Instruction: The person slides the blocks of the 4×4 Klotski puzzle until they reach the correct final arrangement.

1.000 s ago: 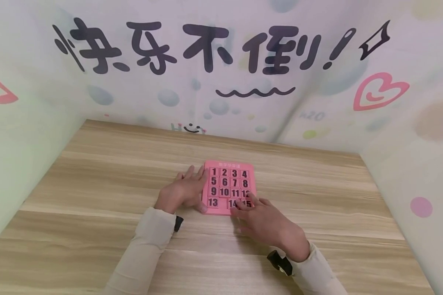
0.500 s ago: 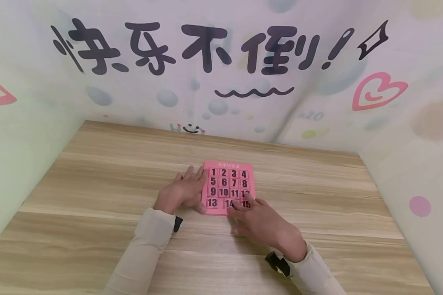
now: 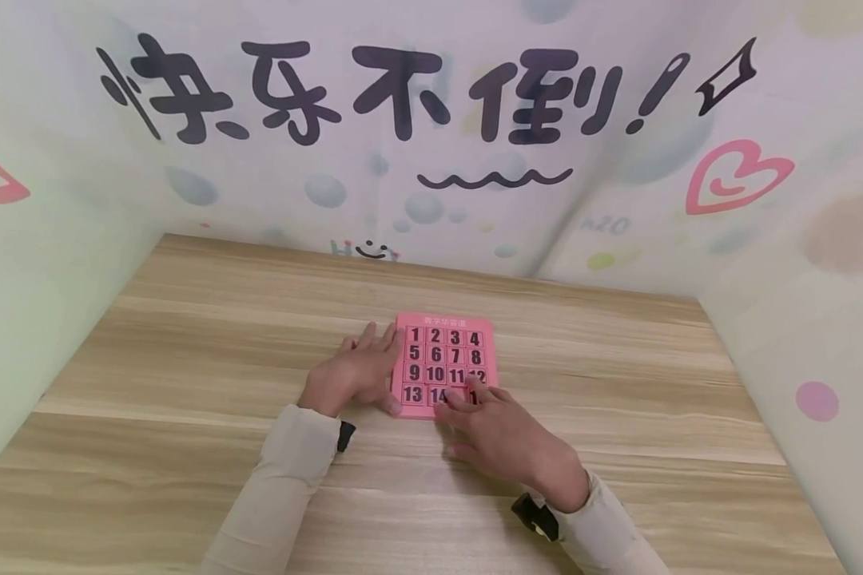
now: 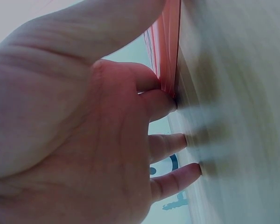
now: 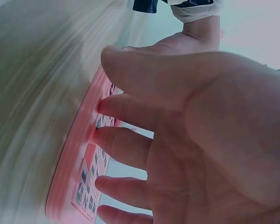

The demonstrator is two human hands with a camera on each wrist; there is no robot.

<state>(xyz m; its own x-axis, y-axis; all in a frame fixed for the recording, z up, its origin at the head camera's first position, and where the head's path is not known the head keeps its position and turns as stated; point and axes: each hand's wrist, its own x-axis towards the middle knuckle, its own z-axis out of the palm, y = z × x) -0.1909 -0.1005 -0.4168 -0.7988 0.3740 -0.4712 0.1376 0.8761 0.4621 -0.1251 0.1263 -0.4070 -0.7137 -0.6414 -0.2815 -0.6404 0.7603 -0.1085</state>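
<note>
A pink number slide puzzle (image 3: 446,322) lies flat on the wooden table, its numbered tiles in rows from 1 at the top left. My left hand (image 3: 358,370) rests along its left edge, thumb at the lower left corner; in the left wrist view fingertips touch the puzzle's side (image 4: 168,44). The fingers of my right hand (image 3: 521,438) reach over the lower right tiles, one fingertip at the tile marked 14 (image 3: 436,394). That tile sits beside the tile marked 13 (image 3: 413,394). Fingers partly hide the tiles marked 12 and 15.
The wood-grain table (image 3: 223,343) extends around the puzzle on all sides. Behind it hangs a printed cloth backdrop (image 3: 316,216) with large black characters, and pale side panels close off left and right. Each wrist wears a black device (image 3: 535,517).
The tile marked 14 has slid left up against the tile marked 13, and a gap has opened on its right. My right hand has shifted slightly left; my left hand stays in place.
</note>
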